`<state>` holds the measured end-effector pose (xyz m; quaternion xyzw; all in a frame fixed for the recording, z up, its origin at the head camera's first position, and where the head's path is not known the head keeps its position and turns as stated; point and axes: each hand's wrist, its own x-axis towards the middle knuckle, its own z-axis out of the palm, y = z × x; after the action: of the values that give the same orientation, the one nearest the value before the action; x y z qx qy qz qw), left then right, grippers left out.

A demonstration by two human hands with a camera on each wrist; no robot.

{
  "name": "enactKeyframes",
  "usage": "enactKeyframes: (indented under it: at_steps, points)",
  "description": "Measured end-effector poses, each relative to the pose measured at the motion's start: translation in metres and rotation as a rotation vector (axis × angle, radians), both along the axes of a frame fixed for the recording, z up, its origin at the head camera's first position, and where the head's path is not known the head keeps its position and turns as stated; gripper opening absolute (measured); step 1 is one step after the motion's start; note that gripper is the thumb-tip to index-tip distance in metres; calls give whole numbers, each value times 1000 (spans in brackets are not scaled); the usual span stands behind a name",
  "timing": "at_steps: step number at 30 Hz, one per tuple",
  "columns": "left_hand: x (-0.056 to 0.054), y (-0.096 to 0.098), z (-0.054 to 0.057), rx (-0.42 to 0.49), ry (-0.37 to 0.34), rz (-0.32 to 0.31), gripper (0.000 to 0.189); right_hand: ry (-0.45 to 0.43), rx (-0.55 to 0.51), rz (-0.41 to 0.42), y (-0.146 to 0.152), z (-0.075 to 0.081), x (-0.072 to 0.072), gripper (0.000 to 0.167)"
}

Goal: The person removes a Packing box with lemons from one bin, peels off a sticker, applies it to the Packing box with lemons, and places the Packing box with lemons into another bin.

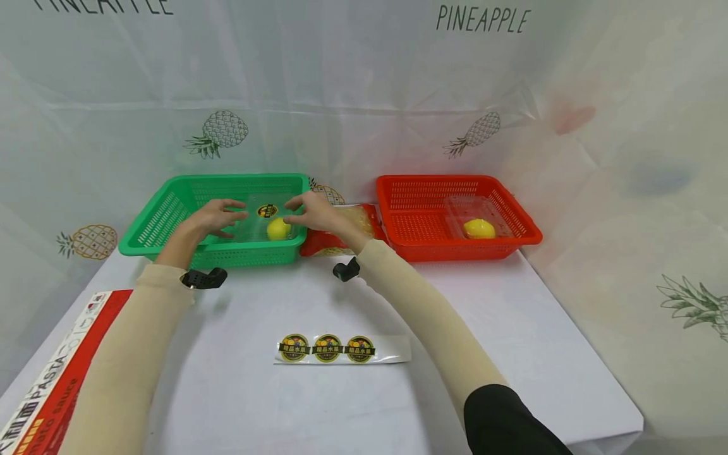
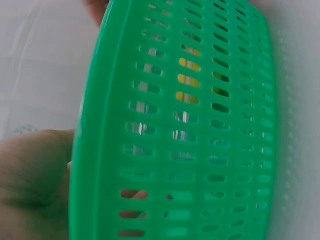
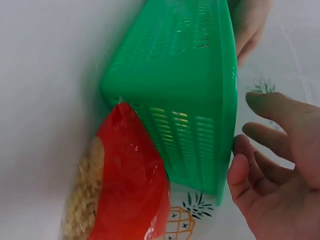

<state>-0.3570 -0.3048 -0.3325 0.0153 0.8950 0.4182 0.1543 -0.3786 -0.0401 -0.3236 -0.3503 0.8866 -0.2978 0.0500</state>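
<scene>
A clear plastic box (image 1: 246, 232) lies in the green basket (image 1: 213, 256), bearing a round black-and-gold sticker (image 1: 267, 210). A yellow fruit that looks like a lemon (image 1: 279, 229) shows through the box. Over the basket's left part is my left hand (image 1: 215, 218), its fingers spread toward the box. My right hand (image 1: 315, 212) hovers at the basket's right rim with loosely bent fingers around nothing; the right wrist view shows those fingers (image 3: 267, 137) beside the rim. In the left wrist view the basket wall (image 2: 165, 120) covers most of the left hand (image 2: 35, 180).
Right of the green basket lies a red bag of dry pasta (image 1: 364, 221). A red basket (image 1: 455, 251) holds another clear box with a yellow fruit (image 1: 479, 229). A sticker strip (image 1: 327, 349) is on the white table, and a red-and-white pasta box (image 1: 62, 373) sits at left.
</scene>
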Motion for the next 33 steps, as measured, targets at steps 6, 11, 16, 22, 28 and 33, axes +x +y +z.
enactKeyframes:
  at_steps: [6,11,16,22,28,33]
  points:
    - [8,21,10,-142,263,6,56,-21,-53,58,23,5,4,36]
    - [15,48,16,-109,419,-9,47,-44,-77,110,54,14,10,33]
    - [21,84,20,-93,525,-45,40,1,-81,77,89,20,19,28]
    - [26,127,25,-57,645,-101,30,45,-82,7,134,20,28,27]
    - [30,171,20,3,696,-240,24,73,-53,-76,186,17,39,25]
    - [27,208,9,20,676,-335,22,112,-27,-166,232,9,48,26]
